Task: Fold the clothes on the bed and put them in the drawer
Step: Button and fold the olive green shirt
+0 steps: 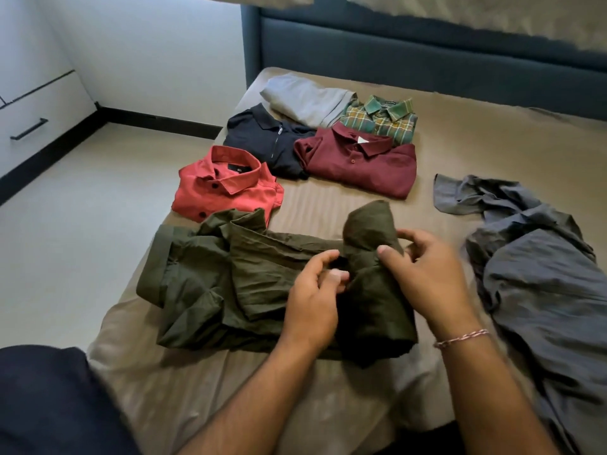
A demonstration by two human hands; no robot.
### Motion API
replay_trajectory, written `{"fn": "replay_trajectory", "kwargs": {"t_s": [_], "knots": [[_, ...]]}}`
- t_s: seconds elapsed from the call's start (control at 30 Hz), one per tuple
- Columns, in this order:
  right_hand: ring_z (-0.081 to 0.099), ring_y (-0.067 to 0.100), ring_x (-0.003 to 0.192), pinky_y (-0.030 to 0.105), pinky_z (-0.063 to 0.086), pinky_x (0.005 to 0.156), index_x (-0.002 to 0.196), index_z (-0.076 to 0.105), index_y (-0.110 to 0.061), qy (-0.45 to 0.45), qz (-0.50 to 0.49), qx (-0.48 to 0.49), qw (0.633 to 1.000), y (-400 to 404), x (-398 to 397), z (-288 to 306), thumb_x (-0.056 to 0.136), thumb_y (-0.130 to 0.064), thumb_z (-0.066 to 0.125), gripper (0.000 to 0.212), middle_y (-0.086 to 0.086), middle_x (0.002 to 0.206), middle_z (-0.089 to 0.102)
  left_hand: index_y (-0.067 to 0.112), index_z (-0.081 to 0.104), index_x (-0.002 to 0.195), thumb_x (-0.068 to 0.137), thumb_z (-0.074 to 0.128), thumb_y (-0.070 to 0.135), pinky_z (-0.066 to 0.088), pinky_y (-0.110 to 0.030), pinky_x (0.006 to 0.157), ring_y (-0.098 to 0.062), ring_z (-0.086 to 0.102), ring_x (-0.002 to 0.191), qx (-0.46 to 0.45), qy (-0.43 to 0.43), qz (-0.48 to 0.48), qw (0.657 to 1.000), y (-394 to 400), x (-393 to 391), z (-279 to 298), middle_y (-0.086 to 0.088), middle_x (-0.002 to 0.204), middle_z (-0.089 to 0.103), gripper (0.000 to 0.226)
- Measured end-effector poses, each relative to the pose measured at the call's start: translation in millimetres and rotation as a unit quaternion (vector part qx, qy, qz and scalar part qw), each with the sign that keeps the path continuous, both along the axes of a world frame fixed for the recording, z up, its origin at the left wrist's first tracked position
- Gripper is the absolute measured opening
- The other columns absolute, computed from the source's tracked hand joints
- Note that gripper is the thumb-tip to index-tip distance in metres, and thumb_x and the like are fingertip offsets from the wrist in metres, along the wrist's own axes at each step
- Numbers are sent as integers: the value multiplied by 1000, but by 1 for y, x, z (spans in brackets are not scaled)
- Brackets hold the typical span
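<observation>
Currently both hands pinch the olive shirt [262, 277] mid-bed: left hand [312, 290] at centre, right hand [423, 270] on the raised sleeve. Its long axis extends leftward from the fingers, nearer the left hand.

Soft even daylight, wide-angle edge bending, slight motion blur

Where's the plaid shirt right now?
In the head view, the plaid shirt lies folded far up the bed, behind the maroon shirt and just right of the grey folded garment.
</observation>
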State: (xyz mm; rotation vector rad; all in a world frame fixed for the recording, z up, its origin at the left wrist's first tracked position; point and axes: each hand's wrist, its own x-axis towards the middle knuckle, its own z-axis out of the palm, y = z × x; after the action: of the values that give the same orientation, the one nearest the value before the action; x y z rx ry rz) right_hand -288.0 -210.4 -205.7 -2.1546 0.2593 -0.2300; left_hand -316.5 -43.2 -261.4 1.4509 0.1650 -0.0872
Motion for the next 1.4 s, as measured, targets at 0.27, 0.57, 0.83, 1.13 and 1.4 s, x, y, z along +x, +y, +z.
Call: {"fn": "replay_trajectory", "kwargs": {"t_s": [0.27,0.57,0.83,1.13,1.4], "knots": [[71,15,84,37,60,82,141,58,-31,28,249,79,965,61,-12,-30,97,-14,69,48,-6,91,71,-1,66,135,104,48,46,41,-56,118,-44,58,130,-337,254,-57,905,38,27,1,-29,137,63,59],[66,17,91,37,56,80,122,63,-25,94,-22,72,993,25,13,-71,92,-26,76,32,4,111,66,5,70,122,105,48,3,60,-50,94,-35,74,100,-174,193,89,962,75,34,-10,-20,109,77,28],[77,21,96,37,61,84,113,74,-8,218,62,278,933,42,8,-82,93,-23,76,25,5,103,80,28,48,152,92,48,42,33,-39,115,-16,37,146,490,-192,28,850,71,18,-40,3,158,44,62],[76,22,88,28,62,75,102,75,-7,151,-9,252,956,-13,6,-57,91,7,67,20,12,100,79,20,54,150,89,53,39,30,-42,125,-21,31,155,439,-209,35,873,82,17,-16,-5,163,41,63],[72,33,108,37,63,86,121,70,-7,110,-45,238,964,-31,-5,-12,88,3,73,35,16,110,76,25,51,143,82,78,22,50,-33,104,-16,66,120,276,54,115,953,137,10,-20,3,130,69,66]]}}
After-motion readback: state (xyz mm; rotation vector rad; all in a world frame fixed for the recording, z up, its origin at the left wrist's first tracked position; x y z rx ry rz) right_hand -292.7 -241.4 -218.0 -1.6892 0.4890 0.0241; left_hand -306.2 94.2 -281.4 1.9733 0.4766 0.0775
